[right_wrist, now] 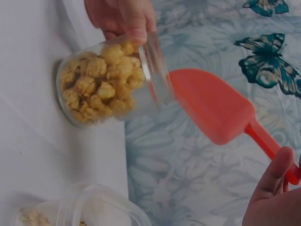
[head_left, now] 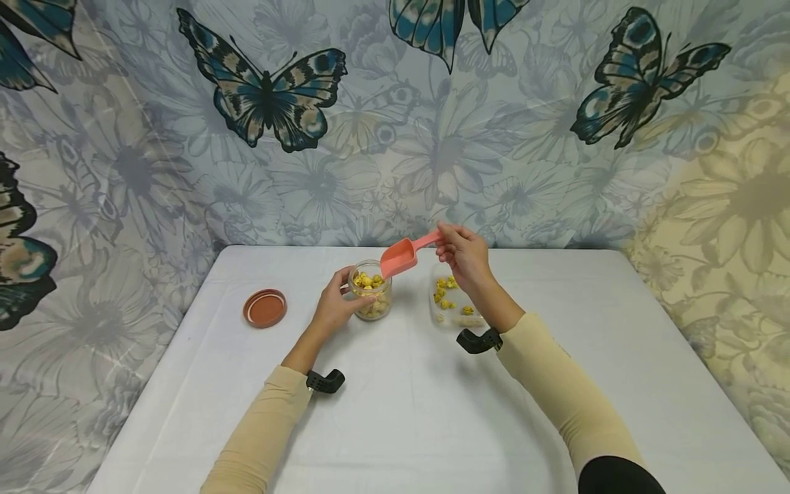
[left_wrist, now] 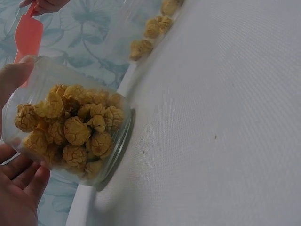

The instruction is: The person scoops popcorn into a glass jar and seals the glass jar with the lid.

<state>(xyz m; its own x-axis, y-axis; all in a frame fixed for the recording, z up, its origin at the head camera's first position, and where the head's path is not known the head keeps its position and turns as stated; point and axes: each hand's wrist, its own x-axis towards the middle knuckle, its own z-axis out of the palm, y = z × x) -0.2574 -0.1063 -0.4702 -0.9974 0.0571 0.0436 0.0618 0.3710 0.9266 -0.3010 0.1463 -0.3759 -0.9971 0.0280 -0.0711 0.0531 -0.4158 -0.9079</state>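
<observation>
A clear glass jar (head_left: 373, 309) stands on the white table, mostly filled with yellow popcorn (left_wrist: 75, 129). My left hand (head_left: 336, 302) grips its side, thumb at the front and fingers behind. A coral-pink scoop (head_left: 398, 259) tilts down toward the jar, its tip at the mouth. My right hand (head_left: 465, 255) holds the scoop by the end of its handle (right_wrist: 265, 140). In the right wrist view the scoop's tip overlaps the jar's rim, and only the underside of its bowl shows.
To the right, partly behind the right forearm, sits a clear plastic container (head_left: 437, 317) with several popcorn pieces. A round brown lid (head_left: 265, 308) lies left of the jar. Behind the table (head_left: 395, 412) hangs a butterfly-and-flower patterned cloth (head_left: 444, 158).
</observation>
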